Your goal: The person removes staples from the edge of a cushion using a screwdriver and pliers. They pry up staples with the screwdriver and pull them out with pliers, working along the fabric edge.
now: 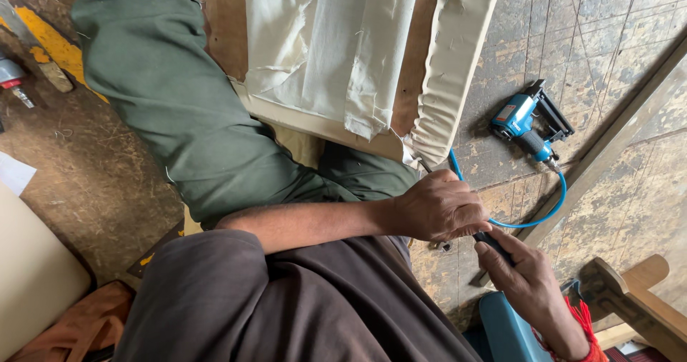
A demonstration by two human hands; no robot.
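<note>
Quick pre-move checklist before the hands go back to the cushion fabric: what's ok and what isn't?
1. Left hand closed on the dark-handled tool: ok.
2. Right hand gripping the same handle: ok.
3. Tool tip visible: cannot tell, hidden by the hands.
4. Staple gun lying apart on the floor, nobody touching it: ok.
5. Blue hose runs close by the hands: not ok.
6. Cushion fabric edge wrinkled and loose: not ok.

A worn, scuffed wooden floor [608, 61] is carrying a blue pneumatic staple gun [528, 122], lying near its right edge with a blue air hose [551, 211] trailing from it.
</note>
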